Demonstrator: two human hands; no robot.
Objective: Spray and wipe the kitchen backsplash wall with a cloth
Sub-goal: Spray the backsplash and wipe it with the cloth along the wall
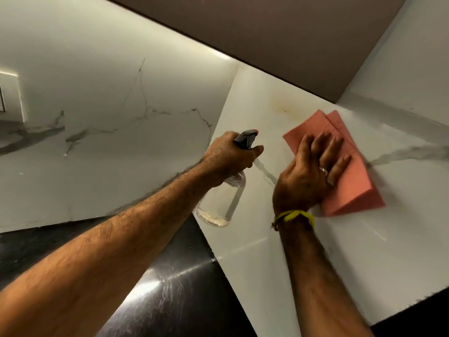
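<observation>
The white marble backsplash wall (279,239) fills the middle and right of the head view. My right hand (311,173) presses a folded pink cloth (349,181) flat against it with straight, spread fingers. My left hand (230,159) grips the neck of a clear spray bottle (221,203) with a black trigger head, held just left of the cloth and close to the wall. A faint yellowish stain (283,107) marks the wall above the cloth.
A second marble wall (97,117) meets this one at a corner on the left. The dark glossy countertop (175,288) lies below. A brown upper cabinet (279,32) overhangs the wall. A white switch plate (9,100) sits at the far left.
</observation>
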